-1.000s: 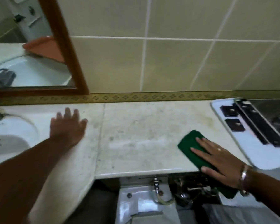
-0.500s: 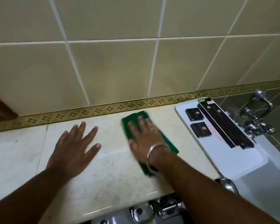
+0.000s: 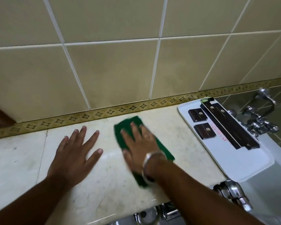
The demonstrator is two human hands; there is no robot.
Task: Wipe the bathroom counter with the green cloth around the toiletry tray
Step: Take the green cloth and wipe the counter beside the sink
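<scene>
I'm in the wiping step: my right hand lies flat and spread on the cloth, pressing it to the counter rather than gripping it, fingers pointing toward the wall. The hand is blurred, which I read as a stroke under way. The cloth sits mid-counter, its far edge close to the patterned border at the foot of the wall, and its right edge near the tray but apart from it, with a strip of bare counter between them. My left hand is open, fingers splayed, palm down on the counter just beside the cloth, holding nothing; I judge it a brace. The tray sits at the counter's right end with dark boxes on it, its outer corner reaching past the counter edge. Next, I think, the cloth should go rightward along the tray's near side and back edge, lightly enough not to nudge the tray.
</scene>
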